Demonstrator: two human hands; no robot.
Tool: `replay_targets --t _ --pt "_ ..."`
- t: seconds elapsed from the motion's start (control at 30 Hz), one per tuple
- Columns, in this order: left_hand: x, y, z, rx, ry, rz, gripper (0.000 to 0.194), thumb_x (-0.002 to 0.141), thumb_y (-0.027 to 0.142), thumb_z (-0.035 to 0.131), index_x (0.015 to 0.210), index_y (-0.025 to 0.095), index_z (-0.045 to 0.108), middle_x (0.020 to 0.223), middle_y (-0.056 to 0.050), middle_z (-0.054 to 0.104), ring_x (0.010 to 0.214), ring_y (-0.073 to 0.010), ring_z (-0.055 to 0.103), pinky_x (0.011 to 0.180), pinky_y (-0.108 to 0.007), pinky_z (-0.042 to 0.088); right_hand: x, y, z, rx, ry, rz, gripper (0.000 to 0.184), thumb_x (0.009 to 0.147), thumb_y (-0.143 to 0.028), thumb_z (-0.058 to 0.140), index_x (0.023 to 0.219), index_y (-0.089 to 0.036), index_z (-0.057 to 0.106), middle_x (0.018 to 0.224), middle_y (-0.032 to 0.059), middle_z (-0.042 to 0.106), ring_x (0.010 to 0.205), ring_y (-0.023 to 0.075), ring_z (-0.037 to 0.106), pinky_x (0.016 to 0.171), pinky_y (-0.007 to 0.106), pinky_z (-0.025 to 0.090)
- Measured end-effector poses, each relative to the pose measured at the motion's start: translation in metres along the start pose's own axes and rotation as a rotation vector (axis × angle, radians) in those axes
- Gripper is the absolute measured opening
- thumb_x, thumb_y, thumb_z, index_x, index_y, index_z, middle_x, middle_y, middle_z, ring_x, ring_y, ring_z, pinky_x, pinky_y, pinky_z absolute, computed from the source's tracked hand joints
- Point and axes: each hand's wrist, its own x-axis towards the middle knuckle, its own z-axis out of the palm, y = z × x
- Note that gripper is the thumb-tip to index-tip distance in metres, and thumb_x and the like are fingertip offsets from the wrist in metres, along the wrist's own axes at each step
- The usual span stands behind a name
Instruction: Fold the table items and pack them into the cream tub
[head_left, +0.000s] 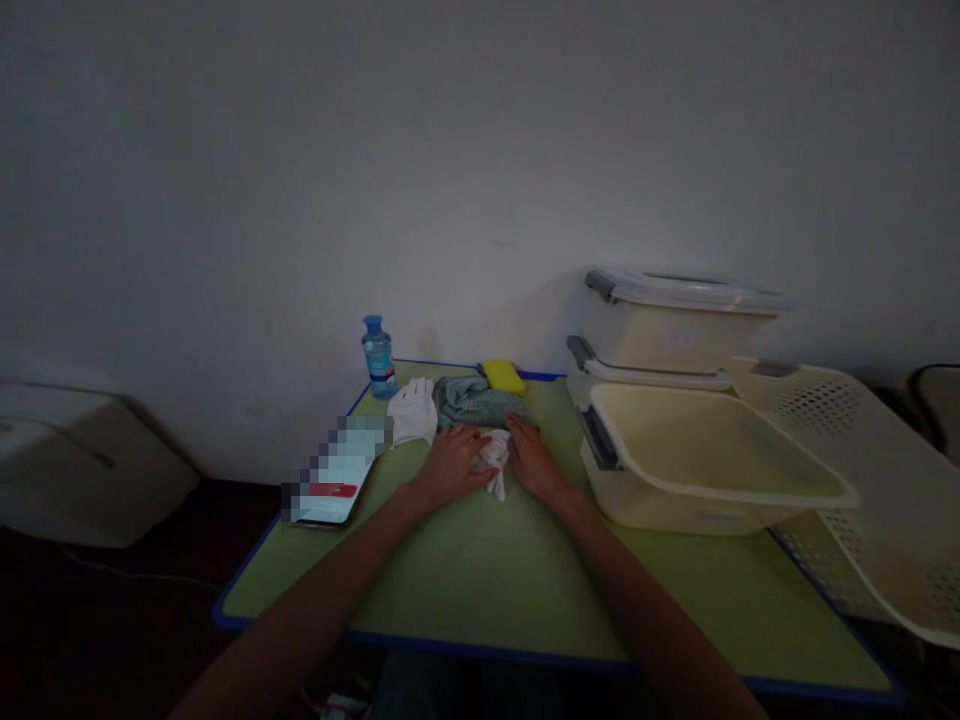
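My left hand lies palm down, its fingers stretched out at the near edge of a folded grey-green cloth. Its thumb points toward a crumpled white cloth-like piece, perhaps a glove. On the other side of that piece rests my right hand, also flat, with fingertips touching the grey-green cloth. The white piece sits between both hands and is partly covered. A white glove is spread left of the cloth, and a yellow sponge lies just behind it.
A blue bottle stands at the table's back left corner, behind a lit phone or tablet. On the right are an open cream bin, stacked lidded boxes and a perforated basket. The green table has blue edging.
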Motion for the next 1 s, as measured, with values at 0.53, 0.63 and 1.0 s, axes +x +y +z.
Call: replay_targets --t 0.53,0.63,1.0 --pt "-0.001 0.017 -0.006 -0.095 -0.111 -0.146 0.020 0.071 0.022 0.054 0.089 0.017 0.063 0.090 -0.008 0.061 0.081 -0.0235 0.060 0.070 -0.032 0.046 -0.009 -0.015 -0.018 -0.309 -0.104 0.118 0.038 0.092 -0.034 0.029 0.119 -0.020 0.052 0.109 0.0119 0.058 0.101 0.0245 0.051 0.082 0.039 0.038" --pt "0.000 0.015 -0.014 -0.076 -0.046 -0.235 0.018 0.067 0.021 0.056 0.083 0.018 0.065 0.088 -0.007 0.064 0.080 -0.0234 0.060 0.069 -0.031 0.045 -0.010 -0.016 -0.020 -0.273 -0.115 0.113 0.037 0.094 -0.033 0.026 0.114 -0.020 0.054 0.108 0.0104 0.060 0.101 0.0237 0.053 0.083 0.039 0.036" --pt "0.010 -0.022 -0.024 -0.513 0.525 -0.578 0.017 0.065 0.026 0.054 0.079 0.016 0.053 0.076 0.000 0.058 0.068 -0.0144 0.056 0.058 -0.024 0.045 -0.017 -0.034 -0.038 -0.295 -0.290 -0.018 0.038 0.087 -0.047 0.041 0.087 -0.015 0.061 0.081 0.0091 0.068 0.078 0.0228 0.061 0.079 0.036 0.034"
